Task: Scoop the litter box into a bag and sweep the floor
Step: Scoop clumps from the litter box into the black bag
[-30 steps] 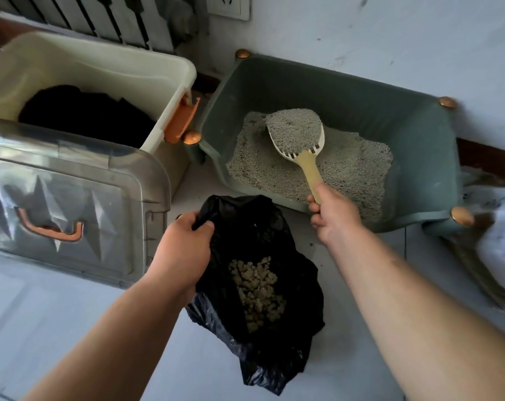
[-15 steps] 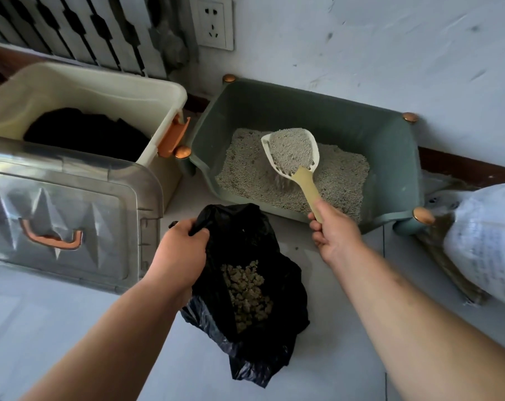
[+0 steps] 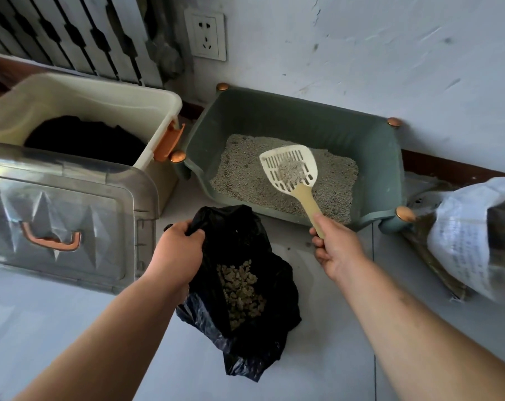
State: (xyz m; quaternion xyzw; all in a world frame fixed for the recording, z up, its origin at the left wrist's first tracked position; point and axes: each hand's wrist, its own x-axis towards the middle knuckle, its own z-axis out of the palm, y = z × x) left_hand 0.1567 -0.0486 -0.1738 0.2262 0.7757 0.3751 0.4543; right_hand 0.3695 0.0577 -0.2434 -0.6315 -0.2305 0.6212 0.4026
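To my left I see a cream storage bin with dark cloth inside and a clear lid with an orange handle just in front of it. There is a wall socket above and a printed sack at right.

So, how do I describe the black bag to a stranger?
Start at the green litter box against the wall. On the floor in front of it lies the black bag, its rim gripped by the left hand. Unlike the dark heap in the cream bin, it holds brownish clumps.
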